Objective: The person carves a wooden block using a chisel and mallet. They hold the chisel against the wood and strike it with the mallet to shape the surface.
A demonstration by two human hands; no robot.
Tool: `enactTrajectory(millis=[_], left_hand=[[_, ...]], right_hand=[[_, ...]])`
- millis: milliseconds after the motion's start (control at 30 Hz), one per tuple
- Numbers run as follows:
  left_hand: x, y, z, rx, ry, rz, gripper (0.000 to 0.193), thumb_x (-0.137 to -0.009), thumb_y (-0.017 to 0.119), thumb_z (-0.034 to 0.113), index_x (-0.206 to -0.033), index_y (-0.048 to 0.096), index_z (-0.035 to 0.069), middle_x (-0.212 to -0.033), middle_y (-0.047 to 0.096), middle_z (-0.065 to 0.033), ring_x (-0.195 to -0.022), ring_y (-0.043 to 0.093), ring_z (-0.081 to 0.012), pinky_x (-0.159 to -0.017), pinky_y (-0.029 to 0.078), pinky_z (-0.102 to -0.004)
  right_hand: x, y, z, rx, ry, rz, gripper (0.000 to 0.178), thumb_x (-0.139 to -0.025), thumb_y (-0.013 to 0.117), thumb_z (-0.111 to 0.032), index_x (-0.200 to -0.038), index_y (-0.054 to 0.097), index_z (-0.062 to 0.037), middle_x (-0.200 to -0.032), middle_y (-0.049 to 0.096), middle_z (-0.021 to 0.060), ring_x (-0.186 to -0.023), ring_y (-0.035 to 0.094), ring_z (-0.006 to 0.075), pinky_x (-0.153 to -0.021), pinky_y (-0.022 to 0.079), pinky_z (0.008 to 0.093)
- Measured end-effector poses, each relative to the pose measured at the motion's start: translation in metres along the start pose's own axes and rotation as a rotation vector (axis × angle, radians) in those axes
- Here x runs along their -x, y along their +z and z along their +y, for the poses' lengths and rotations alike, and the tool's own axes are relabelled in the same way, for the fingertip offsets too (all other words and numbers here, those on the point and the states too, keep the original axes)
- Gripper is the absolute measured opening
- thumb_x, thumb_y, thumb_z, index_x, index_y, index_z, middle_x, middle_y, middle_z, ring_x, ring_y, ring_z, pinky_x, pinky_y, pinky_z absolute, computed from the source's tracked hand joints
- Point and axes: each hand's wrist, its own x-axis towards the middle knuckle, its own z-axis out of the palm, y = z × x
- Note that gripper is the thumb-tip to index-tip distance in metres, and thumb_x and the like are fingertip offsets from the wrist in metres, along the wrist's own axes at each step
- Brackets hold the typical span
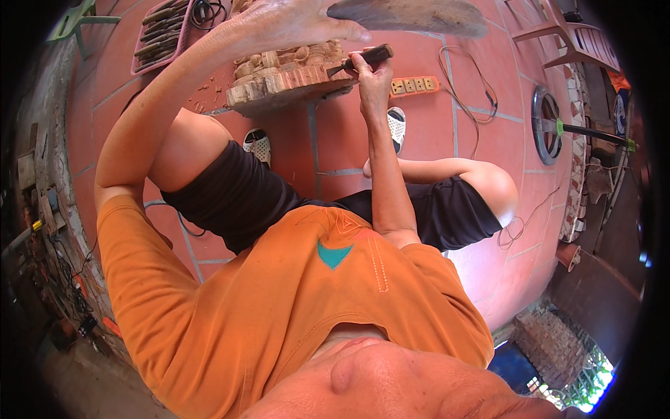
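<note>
Low over the red tile floor (pixel 342 146), in front of the person: a carved wood slab (pixel 289 78). Probably heavy and stiff; I'd grab the thick rough rim (pixel 265 96), not the raised carving (pixel 307 54) (bits like that could chip). The wooden club (pixel 422 15) looks solid; the left hand (pixel 307 19) is right by it, can't tell if its fingers grip. Chisel (pixel 377 54): likely light, right hand (pixel 375 78) fingers clamped on the handle, best spot, clear of the blade (pixel 336 70).

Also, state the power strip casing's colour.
The casing is orange, seen best in the head view.
</note>
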Motion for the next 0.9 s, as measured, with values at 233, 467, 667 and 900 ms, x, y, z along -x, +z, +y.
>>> enactTrajectory(millis=[233,467,667,900], left_hand=[[0.0003,0.0019,-0.0031,-0.029,0.054,0.062,0.076,-0.089,0.075,0.034,-0.153,0.042,0.009,-0.125,0.068,-0.0241,-0.109,0.069,-0.0337,-0.097,0.052,-0.0412],[-0.0003,0.0009,-0.0007,0.007,0.029,0.011,0.077,-0.09,0.073,0.037,-0.153,0.041,0.006,-0.134,0.063,-0.0248,-0.118,0.065,-0.0349,-0.103,0.049,-0.0411],[0.0002,0.0037,-0.0054,-0.034,0.078,0.048,0.077,-0.089,0.073,0.038,-0.152,0.042,0.005,-0.138,0.06,-0.0252,-0.12,0.064,-0.0353,-0.104,0.048,-0.0411],[0.0013,0.0028,-0.0016,-0.019,0.094,0.023,0.074,-0.088,0.075,0.029,-0.15,0.045,0.004,-0.123,0.067,-0.0254,-0.107,0.07,-0.0353,-0.094,0.053,-0.0414]], right_hand=[[0.003,0.0012,-0.0022,0.005,0.013,-0.011,0.027,-0.097,0.066,-0.003,-0.118,0.049,0.0014,-0.102,0.067,0.015,-0.087,0.073,0.0262,-0.078,0.063,0.0348],[0.0043,0.0023,-0.0022,0.0,0.003,0.005,0.026,-0.097,0.067,-0.003,-0.116,0.05,0.0008,-0.101,0.066,0.0139,-0.087,0.073,0.0254,-0.077,0.063,0.0347],[0.0049,0.0026,-0.0048,0.012,0.006,0.012,0.026,-0.097,0.067,-0.003,-0.116,0.051,0.0007,-0.1,0.065,0.0127,-0.087,0.072,0.0245,-0.077,0.063,0.0345],[0.0081,0.005,-0.0083,0.03,-0.016,0.012,0.022,-0.095,0.068,-0.003,-0.111,0.053,0.0009,-0.099,0.063,0.0089,-0.086,0.067,0.0171,-0.075,0.061,0.0308]])
